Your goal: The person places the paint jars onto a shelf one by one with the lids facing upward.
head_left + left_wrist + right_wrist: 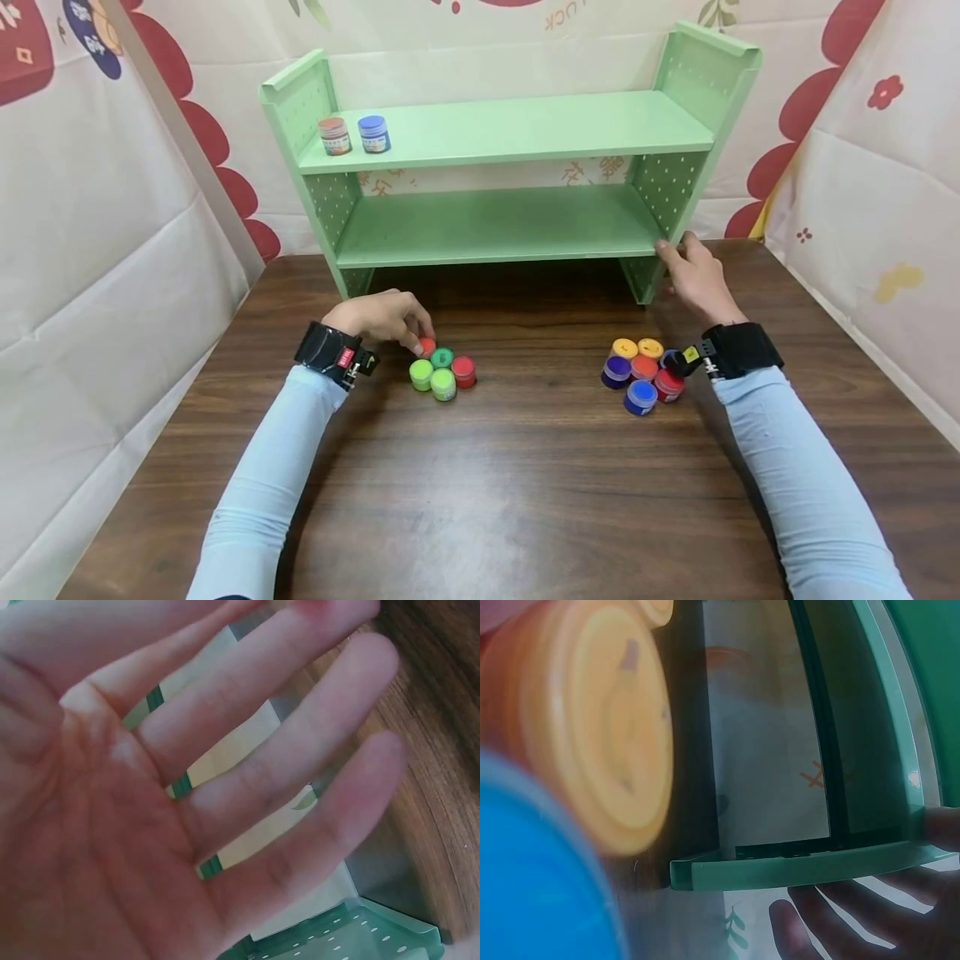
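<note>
A white back sheet [480, 71] closes off the far side, with a creased left sheet [112, 267] and a right sheet [892, 200] flanking it. Red scallops [168, 62] run down both its sides, and pale lettering [564, 15] shows near the top. A red flower [885, 92] and yellow blotch [897, 282] mark the right sheet. Light leaves a sheen on the dark wood-grain tabletop [517, 475].

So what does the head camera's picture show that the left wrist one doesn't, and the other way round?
Only the head view shows the right hand holding one side of the green shelf, the cluster of jars near that arm, and the two jars on the top board. Only the left wrist view shows the left palm. Both show the left hand, the shelf and the wooden table.
</note>
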Available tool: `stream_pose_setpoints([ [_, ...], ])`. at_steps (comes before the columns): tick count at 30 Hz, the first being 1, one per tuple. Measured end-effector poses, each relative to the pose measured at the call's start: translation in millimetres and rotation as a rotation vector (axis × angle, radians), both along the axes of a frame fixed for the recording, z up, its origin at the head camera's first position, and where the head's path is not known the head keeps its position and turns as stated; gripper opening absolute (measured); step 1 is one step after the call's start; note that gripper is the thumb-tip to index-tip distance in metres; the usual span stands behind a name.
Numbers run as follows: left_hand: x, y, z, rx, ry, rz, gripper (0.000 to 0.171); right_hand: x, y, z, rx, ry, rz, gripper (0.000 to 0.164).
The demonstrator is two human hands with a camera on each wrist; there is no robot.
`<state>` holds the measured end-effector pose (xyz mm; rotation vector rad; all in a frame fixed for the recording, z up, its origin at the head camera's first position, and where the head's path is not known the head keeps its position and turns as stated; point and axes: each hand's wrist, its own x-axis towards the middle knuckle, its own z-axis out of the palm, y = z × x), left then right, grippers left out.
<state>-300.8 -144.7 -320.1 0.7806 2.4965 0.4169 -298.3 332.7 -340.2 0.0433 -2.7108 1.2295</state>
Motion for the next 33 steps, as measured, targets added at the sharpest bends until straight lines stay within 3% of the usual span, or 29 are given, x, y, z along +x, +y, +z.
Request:
stream_pose_setpoints([
  [9,-2.8,0,-4.9,0.018,0.043,-0.002,0.018,2.2,0,1.6,-0.011,-0.012,0.017,0.076],
  [18,-4.4,2,-7.9,0.028,0.074,0.057,0.027,2.0,-2,2.7,0.000,-0.024,0.028,0.075],
  [24,-4.5,3,-9.2,0.033,0.101,0.048,0.027,2.7,0,0.5,0.013,-0.024,0.024,0.075],
  [33,-4.6,4,-12.2,0.038,0.103,0.053,0.046,-0.3,0,1.0,0.005,-0.003,0.026,0.077],
])
